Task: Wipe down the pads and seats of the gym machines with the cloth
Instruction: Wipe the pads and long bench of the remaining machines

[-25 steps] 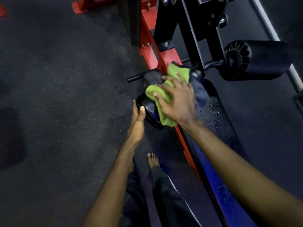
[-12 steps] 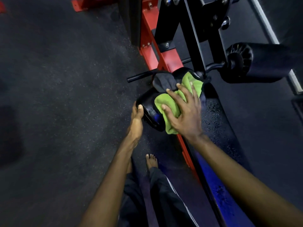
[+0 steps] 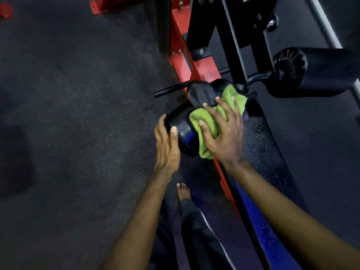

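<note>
two hands (image 3: 167, 147) (image 3: 224, 137), one green cloth (image 3: 206, 121), two roller pads (image 3: 180, 129) (image 3: 321, 71), one long seat (image 3: 272, 152), one bare foot (image 3: 183, 191) at six o'clock.

Dim, soft (blue glare), edges warped.
</note>
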### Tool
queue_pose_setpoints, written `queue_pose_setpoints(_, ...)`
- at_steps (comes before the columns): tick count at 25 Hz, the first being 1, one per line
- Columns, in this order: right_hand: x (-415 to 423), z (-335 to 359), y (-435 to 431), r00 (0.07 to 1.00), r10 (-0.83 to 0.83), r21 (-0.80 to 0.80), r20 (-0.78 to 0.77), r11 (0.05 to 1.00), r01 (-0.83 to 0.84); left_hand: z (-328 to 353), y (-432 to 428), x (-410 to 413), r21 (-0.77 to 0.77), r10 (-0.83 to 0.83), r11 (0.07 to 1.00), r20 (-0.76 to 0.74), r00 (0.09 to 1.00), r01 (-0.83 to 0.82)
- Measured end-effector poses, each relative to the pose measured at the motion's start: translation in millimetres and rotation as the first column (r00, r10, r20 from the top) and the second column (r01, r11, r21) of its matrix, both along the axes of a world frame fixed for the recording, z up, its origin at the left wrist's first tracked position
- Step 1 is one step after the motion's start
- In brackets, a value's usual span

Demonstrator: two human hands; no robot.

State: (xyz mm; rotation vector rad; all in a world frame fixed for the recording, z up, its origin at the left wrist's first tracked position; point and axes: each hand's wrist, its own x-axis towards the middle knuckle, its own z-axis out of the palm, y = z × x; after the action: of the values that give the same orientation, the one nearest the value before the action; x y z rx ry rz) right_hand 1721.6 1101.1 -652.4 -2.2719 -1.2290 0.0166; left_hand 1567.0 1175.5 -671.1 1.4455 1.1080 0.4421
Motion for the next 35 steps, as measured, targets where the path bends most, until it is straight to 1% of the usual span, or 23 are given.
queue_pose_setpoints(3, 2.4, -1.6, -4.0, 0.997, 0.072, -0.046, -0.001, 0.996, -0.072, 0.8, 4.1, 6.1, -0.009, 0.040, 0.999, -0.007, 0.999, -0.040)
queue_pose_setpoints(5, 11.9, -3.2, -6.0, 0.997, 0.073, -0.020, 0.012, 0.997, -0.073, -0.4, 7.8, 7.4, -0.018, 0.045, 0.999, -0.035, 0.998, -0.046)
queue_pose_setpoints(6, 18.8, -4.5, -5.6, 1.000, 0.025, 0.029, -0.004, 0.999, -0.025, -1.2, 9.9, 7.7, -0.009, 0.034, 0.999, -0.057, 0.998, -0.035)
queue_pose_setpoints(8, 25.3, -7.9, -0.5, 0.984, -0.144, 0.130, -0.108, 0.979, 0.157, -2.1, 12.7, 6.8, 0.008, 0.004, 1.000, -0.082, 0.997, -0.003)
queue_pose_setpoints(10, 12.1, -12.0, 7.8, 0.944, -0.278, 0.143, -0.178, 0.942, 0.304, -0.5, 11.7, 2.5, 0.041, 0.006, 0.999, -0.079, 0.997, -0.002)
queue_pose_setpoints(11, 2.6, -13.9, 8.9, 0.944, -0.289, 0.141, -0.160, 0.940, 0.312, 0.2, 9.2, 0.7, 0.082, 0.010, 0.997, -0.075, 0.997, -0.004)
queue_pose_setpoints(12, -5.2, -16.1, 6.0, 0.960, -0.251, 0.142, -0.123, 0.953, 0.267, 0.2, 6.1, -0.9, 0.142, 0.000, 0.990, -0.075, 0.997, 0.010)
queue_pose_setpoints(15, -15.6, -19.6, -19.1, 0.998, 0.003, 0.106, -0.056, 0.994, 0.003, -6.1, -3.6, -6.3, 0.309, -0.081, 0.943, -0.137, 0.987, 0.121)
queue_pose_setpoints(16, -13.2, -19.8, -25.8, 0.997, 0.054, 0.080, -0.059, 0.996, -0.049, -7.9, -3.6, -7.0, 0.341, -0.083, 0.930, -0.172, 0.982, 0.138)
queue_pose_setpoints(17, -7.7, -20.8, -27.4, 0.996, 0.053, 0.061, -0.065, 0.997, -0.049, -8.9, -1.9, -5.7, 0.355, -0.077, 0.924, -0.188, 0.979, 0.141)
queue_pose_setpoints(18, -1.9, -19.8, -26.0, 0.996, -0.001, 0.057, -0.086, 0.998, 0.006, -7.2, -1.0, -4.7, 0.342, -0.078, 0.930, -0.181, 0.980, 0.137)
queue_pose_setpoints(19, 5.3, -16.7, -20.4, 0.988, -0.087, 0.067, -0.131, 0.993, 0.096, -4.5, 0.6, -4.1, 0.307, -0.084, 0.943, -0.160, 0.984, 0.130)
queue_pose_setpoints(21, 19.3, -6.6, -3.7, 0.948, -0.237, 0.107, -0.213, 0.959, 0.263, -2.2, 6.2, -1.4, 0.204, -0.091, 0.972, -0.116, 0.989, 0.113)
queue_pose_setpoints(23, 14.2, -2.5, 6.7, 0.923, -0.313, 0.122, -0.223, 0.931, 0.345, -1.0, 12.3, 1.4, 0.115, -0.083, 0.989, -0.103, 0.991, 0.094)
queue_pose_setpoints(24, 4.8, -5.2, 6.3, 0.925, -0.315, 0.133, -0.212, 0.928, 0.347, -2.4, 15.0, 2.5, 0.088, -0.074, 0.993, -0.095, 0.993, 0.082)
queue_pose_setpoints(25, -7.6, -10.0, 0.7, 0.940, -0.285, 0.150, -0.187, 0.937, 0.314, -4.8, 17.7, 3.9, 0.067, -0.062, 0.995, -0.082, 0.995, 0.068)
queue_pose_setpoints(27, -31.2, -20.8, -18.3, 0.985, -0.133, 0.162, -0.107, 0.975, 0.150, -8.5, 24.6, 7.3, 0.017, -0.051, 0.998, -0.053, 0.997, 0.052)
queue_pose_setpoints(29, -35.1, -24.9, -28.9, 0.996, 0.021, 0.124, -0.082, 0.992, -0.011, -9.7, 30.5, 8.4, -0.012, -0.037, 0.999, -0.057, 0.998, 0.037)
queue_pose_setpoints(30, -28.0, -22.6, -28.3, 0.997, 0.037, 0.107, -0.072, 0.994, -0.029, -8.1, 29.3, 9.6, 0.001, -0.033, 0.999, -0.078, 0.996, 0.034)
queue_pose_setpoints(31, -19.8, -19.2, -25.0, 0.998, 0.007, 0.093, -0.062, 0.996, -0.002, -4.3, 25.7, 11.4, 0.062, -0.031, 0.997, -0.116, 0.993, 0.038)
queue_pose_setpoints(33, -0.6, -13.4, -15.0, 0.989, -0.114, 0.092, -0.090, 0.988, 0.122, 1.3, 14.7, 12.3, 0.247, -0.041, 0.966, -0.145, 0.989, 0.076)
queue_pose_setpoints(34, 8.6, -10.9, -10.4, 0.976, -0.174, 0.111, -0.131, 0.976, 0.189, 1.1, 10.2, 11.5, 0.298, -0.067, 0.949, -0.136, 0.988, 0.105)
queue_pose_setpoints(35, 12.0, -9.1, -7.1, 0.959, -0.223, 0.125, -0.172, 0.961, 0.246, 0.2, 7.8, 10.6, 0.305, -0.098, 0.943, -0.128, 0.987, 0.134)
